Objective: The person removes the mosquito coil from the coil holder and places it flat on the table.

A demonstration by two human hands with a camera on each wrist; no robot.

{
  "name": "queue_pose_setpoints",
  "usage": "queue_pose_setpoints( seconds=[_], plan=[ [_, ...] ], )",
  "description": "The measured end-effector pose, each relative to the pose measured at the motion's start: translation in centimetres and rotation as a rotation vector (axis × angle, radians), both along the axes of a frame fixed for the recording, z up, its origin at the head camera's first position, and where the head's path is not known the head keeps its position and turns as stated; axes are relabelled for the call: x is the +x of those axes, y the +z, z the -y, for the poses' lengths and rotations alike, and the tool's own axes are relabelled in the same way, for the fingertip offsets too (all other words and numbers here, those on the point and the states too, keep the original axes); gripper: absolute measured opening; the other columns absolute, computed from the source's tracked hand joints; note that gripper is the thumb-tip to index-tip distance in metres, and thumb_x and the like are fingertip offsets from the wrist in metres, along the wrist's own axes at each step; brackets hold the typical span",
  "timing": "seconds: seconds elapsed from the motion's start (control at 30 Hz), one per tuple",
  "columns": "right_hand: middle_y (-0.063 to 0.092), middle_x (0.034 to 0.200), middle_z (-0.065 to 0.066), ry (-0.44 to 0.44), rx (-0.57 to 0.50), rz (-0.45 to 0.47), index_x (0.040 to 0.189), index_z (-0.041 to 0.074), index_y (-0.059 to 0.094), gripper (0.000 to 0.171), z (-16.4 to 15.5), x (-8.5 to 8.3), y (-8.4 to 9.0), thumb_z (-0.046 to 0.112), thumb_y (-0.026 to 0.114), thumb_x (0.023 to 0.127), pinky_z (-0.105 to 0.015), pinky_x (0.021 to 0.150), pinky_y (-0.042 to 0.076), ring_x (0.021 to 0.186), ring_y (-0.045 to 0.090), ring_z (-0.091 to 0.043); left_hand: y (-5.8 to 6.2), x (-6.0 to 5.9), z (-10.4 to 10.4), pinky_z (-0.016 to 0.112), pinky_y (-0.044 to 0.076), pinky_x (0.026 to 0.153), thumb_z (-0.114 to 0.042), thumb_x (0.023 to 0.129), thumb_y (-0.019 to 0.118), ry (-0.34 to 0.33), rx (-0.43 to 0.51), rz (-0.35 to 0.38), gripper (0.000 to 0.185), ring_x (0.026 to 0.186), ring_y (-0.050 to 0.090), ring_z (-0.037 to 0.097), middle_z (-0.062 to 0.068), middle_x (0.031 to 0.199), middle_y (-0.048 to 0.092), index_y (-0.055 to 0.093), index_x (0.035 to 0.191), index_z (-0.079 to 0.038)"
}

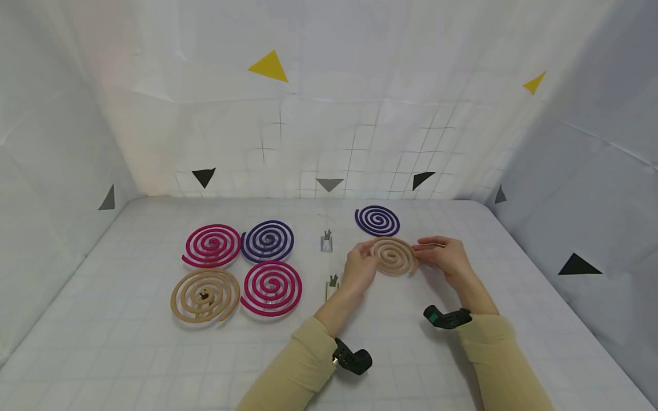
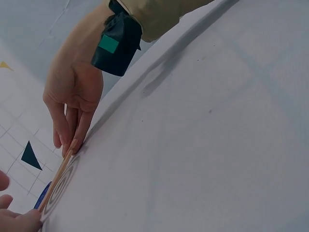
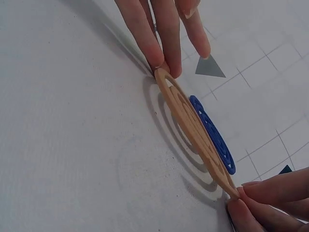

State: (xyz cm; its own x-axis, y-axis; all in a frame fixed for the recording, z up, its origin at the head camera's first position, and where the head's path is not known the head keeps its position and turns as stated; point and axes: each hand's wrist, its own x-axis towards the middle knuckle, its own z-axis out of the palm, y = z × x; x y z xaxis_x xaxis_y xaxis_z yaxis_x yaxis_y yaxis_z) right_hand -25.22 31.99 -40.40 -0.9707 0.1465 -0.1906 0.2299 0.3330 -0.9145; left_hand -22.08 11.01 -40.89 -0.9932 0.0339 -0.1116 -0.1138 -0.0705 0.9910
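Note:
A tan spiral coil is held between both hands a little above the white gridded table. My left hand pinches its left edge and my right hand pinches its right edge. The right wrist view shows the tan coil tilted over its own shadow, with my right hand at its near end and the left hand at the far end. In the left wrist view the tan coil appears edge-on between my left hand and the right hand.
A purple coil lies just behind the held one. At the left lie a pink coil, a purple coil, a tan coil and a second pink coil. Two small metal stands sit mid-table. White walls enclose the table.

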Motion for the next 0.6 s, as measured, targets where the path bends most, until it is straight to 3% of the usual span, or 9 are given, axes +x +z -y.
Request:
queue_pose_setpoints(
  seconds=[0.27, 0.37, 0.6],
  plan=[
    [0.059, 0.125, -0.020, -0.012, -0.005, -0.004, 0.129, -0.002, 0.051, 0.051, 0.67, -0.16, 0.00, 0.006, 0.069, 0.082, -0.016, 0.076, 0.052, 0.096, 0.064, -0.008, -0.43, -0.64, 0.27, 0.035, 0.044, 0.099, 0.003, 0.077, 0.053, -0.041, 0.046, 0.000, 0.051, 0.110, 0.057, 0.023, 0.019, 0.123, 0.059, 0.051, 0.128, 0.001],
    [0.057, 0.127, -0.020, -0.013, -0.016, -0.003, 0.130, -0.001, 0.051, 0.051, 0.79, -0.23, -0.08, 0.005, 0.068, 0.082, -0.016, 0.078, 0.051, 0.101, 0.063, -0.011, -0.51, -0.78, 0.31, 0.035, 0.042, 0.101, 0.006, 0.077, 0.050, -0.063, 0.071, 0.003, 0.053, 0.115, 0.056, 0.026, 0.021, 0.126, 0.057, 0.048, 0.130, 0.003],
    [0.055, 0.128, -0.024, 0.007, -0.041, -0.027, 0.130, -0.005, 0.050, 0.049, 0.90, -0.22, -0.24, 0.001, 0.065, 0.083, -0.017, 0.080, 0.052, 0.106, 0.062, -0.016, -0.64, -0.81, 0.31, 0.032, 0.044, 0.098, 0.007, 0.074, 0.050, -0.080, 0.053, -0.018, 0.057, 0.114, 0.056, 0.026, 0.022, 0.126, 0.056, 0.045, 0.131, 0.004]
  ],
)
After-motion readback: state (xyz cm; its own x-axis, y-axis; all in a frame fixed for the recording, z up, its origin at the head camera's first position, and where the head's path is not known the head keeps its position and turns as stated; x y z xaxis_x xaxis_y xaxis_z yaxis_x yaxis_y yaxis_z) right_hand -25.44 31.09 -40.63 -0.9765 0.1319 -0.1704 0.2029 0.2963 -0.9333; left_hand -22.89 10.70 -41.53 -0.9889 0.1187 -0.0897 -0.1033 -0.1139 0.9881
